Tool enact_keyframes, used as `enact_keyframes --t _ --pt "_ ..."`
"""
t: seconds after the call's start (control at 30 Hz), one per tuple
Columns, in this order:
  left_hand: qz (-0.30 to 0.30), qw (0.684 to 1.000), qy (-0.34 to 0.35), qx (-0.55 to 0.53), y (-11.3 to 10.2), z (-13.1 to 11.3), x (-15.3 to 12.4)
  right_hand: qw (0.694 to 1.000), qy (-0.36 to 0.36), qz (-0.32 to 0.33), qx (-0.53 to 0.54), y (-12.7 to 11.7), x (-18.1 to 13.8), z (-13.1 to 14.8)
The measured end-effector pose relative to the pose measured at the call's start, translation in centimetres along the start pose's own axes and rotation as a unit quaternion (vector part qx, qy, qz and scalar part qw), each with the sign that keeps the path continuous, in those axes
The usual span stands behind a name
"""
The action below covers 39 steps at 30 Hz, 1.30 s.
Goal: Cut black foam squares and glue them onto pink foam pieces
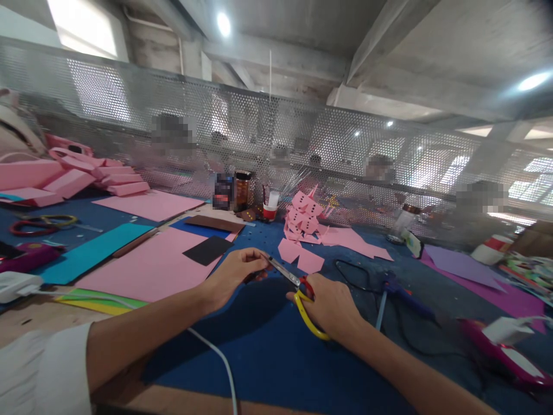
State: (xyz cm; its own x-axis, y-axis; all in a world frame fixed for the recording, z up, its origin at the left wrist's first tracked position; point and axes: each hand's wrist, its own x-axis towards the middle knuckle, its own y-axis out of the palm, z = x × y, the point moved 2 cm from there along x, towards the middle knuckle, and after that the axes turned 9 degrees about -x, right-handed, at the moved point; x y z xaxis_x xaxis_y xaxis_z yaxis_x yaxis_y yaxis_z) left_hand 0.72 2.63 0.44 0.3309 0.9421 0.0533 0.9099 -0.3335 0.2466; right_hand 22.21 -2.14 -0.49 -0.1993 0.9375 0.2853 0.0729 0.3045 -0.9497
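pink cut-outs (pixel 311 263) lie just beyond the yellow-handled scissors (pixel 294 280).

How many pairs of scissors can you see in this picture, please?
2. One pair of scissors is in the right hand; the other pair lies at the far left, beside the turquoise sheet. More may be hidden among the clutter.

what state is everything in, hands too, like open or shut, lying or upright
Scissors with yellow handle, held, blades look nearly shut
Right hand, closed around that handle
Left hand, fingertips pinched together near the blade tips, anything held unclear
Spare scissors, lying down at left
Notched pink paper, lying flat
Black paper, lying flat
Amber jar, upright, lidded
Blue glue gun, lying on its side
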Motion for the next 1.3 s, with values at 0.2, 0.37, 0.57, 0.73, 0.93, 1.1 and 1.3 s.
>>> enact_keyframes --t 0.2,0.37,0.57,0.73,0.93,1.1,1.3 --pt "0.001 1.0 -0.004 0.005 0.04 -0.13 -0.07 1.0 0.01 0.009 0.001 0.01 0.06 -0.08" --pt "0.003 1.0 -0.016 0.022 -0.11 0.0 -0.09 1.0 0.02 0.019 0.014 0.18 0.25 -0.26" --pt "0.002 0.999 -0.018 0.029 -0.26 0.06 0.04 0.999 0.019 0.025 0.023 -0.06 0.19 -0.21" --pt "0.001 1.0 -0.018 0.025 -0.17 -0.01 0.01 0.999 0.023 0.021 0.026 0.16 0.15 -0.21" --pt "0.0 1.0 -0.018 0.022 -0.2 0.11 0.0 0.999 0.02 0.022 0.029 0.39 0.29 -0.25" --pt "-0.001 1.0 -0.009 0.018 -0.35 0.19 0.11 0.999 0.006 -0.004 0.039 0.37 0.03 -0.29" --pt "0.0 1.0 0.004 0.005 -0.18 0.0 0.07 0.999 -0.007 -0.021 0.038 0.74 -0.02 -0.24"
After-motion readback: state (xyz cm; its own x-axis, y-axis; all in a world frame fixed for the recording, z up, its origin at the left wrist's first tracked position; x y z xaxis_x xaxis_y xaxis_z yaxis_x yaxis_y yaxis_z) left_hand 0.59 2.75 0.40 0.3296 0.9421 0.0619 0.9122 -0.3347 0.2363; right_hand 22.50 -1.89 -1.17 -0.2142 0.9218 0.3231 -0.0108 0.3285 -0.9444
